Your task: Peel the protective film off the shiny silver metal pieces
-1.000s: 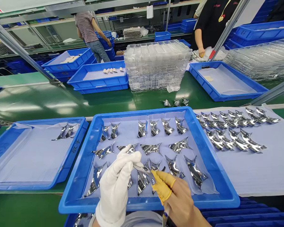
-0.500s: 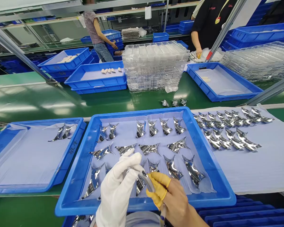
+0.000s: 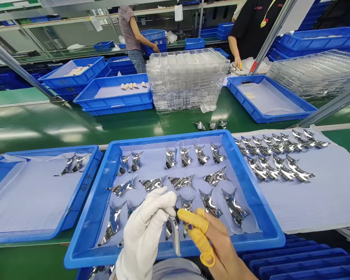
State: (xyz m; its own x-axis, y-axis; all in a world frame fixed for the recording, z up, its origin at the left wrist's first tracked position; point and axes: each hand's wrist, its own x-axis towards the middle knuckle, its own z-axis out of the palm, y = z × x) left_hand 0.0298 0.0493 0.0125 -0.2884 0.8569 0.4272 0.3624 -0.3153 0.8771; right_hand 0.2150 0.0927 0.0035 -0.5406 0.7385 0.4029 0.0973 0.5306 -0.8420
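My left hand (image 3: 148, 229), in a white glove, pinches a curved shiny metal piece (image 3: 175, 235) that hangs below its fingertips. Close to its right, my right hand (image 3: 211, 241) wears yellow finger cots; its thumb and forefinger are bent together around something small and dark, mostly hidden. Both hands are over the near part of a blue tray (image 3: 262, 217) lined with white paper. Rows of pointed chrome pieces lie in this tray, such as one piece (image 3: 236, 207) at the right. Whether the right fingertips touch the held piece is unclear.
More chrome pieces (image 3: 299, 169) lie on white paper at the right. A second blue tray (image 3: 84, 194) stands at the left. Behind are stacked clear plastic trays (image 3: 188, 83), blue trays (image 3: 113, 97) and two people (image 3: 134, 35) across the bench. Blue trays (image 3: 303, 260) are stacked below right.
The held metal piece has turned and now hangs more upright. My right fingers have shifted off its lower end. The whole view has moved slightly, and the person at the back left stands farther right.
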